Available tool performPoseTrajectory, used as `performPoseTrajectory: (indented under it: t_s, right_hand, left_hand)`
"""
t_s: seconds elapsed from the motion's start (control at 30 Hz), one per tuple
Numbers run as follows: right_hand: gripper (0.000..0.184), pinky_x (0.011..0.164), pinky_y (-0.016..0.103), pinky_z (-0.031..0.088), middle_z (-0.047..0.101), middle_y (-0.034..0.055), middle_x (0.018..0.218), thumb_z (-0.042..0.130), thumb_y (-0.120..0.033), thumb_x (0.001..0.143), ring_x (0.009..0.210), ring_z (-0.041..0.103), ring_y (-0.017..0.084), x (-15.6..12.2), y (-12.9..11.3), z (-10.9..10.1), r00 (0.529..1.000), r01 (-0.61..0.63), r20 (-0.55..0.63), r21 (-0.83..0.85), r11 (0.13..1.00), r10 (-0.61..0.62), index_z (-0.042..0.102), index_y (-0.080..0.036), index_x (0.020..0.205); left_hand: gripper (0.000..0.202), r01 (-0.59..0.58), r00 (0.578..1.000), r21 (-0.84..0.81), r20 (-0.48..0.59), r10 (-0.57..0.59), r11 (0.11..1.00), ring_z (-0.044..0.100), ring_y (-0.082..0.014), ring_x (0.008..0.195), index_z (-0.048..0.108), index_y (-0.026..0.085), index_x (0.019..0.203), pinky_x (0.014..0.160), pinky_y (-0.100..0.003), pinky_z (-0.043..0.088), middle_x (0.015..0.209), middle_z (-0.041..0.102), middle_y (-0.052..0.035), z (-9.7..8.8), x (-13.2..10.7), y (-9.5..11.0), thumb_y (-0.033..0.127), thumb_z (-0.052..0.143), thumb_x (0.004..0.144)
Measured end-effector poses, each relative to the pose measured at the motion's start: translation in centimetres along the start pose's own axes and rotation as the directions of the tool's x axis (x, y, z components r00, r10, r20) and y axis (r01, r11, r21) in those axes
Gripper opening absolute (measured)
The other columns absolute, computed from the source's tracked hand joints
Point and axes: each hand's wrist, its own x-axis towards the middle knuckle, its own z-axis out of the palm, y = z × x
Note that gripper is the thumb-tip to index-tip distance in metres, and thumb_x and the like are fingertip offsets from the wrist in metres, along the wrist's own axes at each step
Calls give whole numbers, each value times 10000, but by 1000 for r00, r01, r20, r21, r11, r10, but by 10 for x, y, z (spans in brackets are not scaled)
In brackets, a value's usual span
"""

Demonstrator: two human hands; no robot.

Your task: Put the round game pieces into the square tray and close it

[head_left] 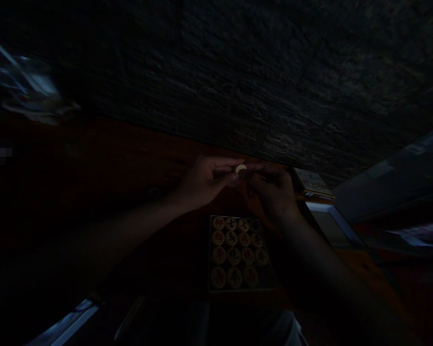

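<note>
The fingertips of my left hand [205, 180] pinch a small round, pale Chinese chess piece [241, 168] above the wooden table. From the other side, my right hand [274, 187] closes its thumb and fingers at the same piece, partly in shadow. Nearer to me is a shallow square box [210, 257] with rows of round Chinese chess pieces [233, 255], marked in red and black characters. My right forearm passes beside this box, and its lower right corner is too dark to make out.
A dark brick wall [202, 72] rises behind the table [130, 149]. To the right lie a printed box [313, 181] and a pale-rimmed tray or lid [326, 218]. A clear container [39, 86] stands on a dish at far left, blurred.
</note>
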Motion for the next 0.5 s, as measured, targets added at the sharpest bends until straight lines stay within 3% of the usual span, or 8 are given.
performPoseTrajectory:
  t_s: [0.13, 0.27, 0.4, 0.5]
  right_hand:
    - [280, 443, 206, 425, 745, 11, 692, 940, -357, 685, 479, 538, 79, 0, 1, 0, 1000, -10, -1, 60, 998, 10, 834, -165, 859]
    - [292, 442, 202, 421, 754, 14, 696, 938, -385, 701, 474, 534, 79, 1, 2, -1, 1000, 13, -1, 18, 1000, -13, 826, -163, 854]
    - [327, 431, 203, 405, 746, 20, 656, 960, -422, 674, 452, 527, 81, -1, 0, 1, 999, 24, 25, -25, 999, -24, 799, -159, 782]
    - [331, 415, 199, 384, 699, -3, 593, 962, -431, 675, 429, 508, 75, -3, -2, 2, 1000, 9, 10, -18, 1000, -9, 793, -158, 756]
  left_hand:
    - [374, -27, 1000, 26, -10, 27, 999, 798, -241, 1023, 780, 146, 1259, 937, -371, 649, 1148, 826, -115, -1, 0, 0, 258, 805, 902]
    - [362, -120, 992, 103, 45, 116, 987, 795, -251, 1040, 773, 149, 1283, 936, -384, 644, 1217, 810, -126, -2, 2, -4, 268, 746, 942]
    - [333, -238, 969, 209, 121, 216, 949, 746, -256, 1205, 768, 176, 1302, 1037, -366, 593, 1338, 767, -121, 0, 1, -7, 265, 683, 993]
    - [333, -253, 965, 206, 118, 232, 945, 760, -240, 1165, 767, 165, 1289, 999, -332, 599, 1303, 782, -119, 1, -1, -6, 266, 708, 978]
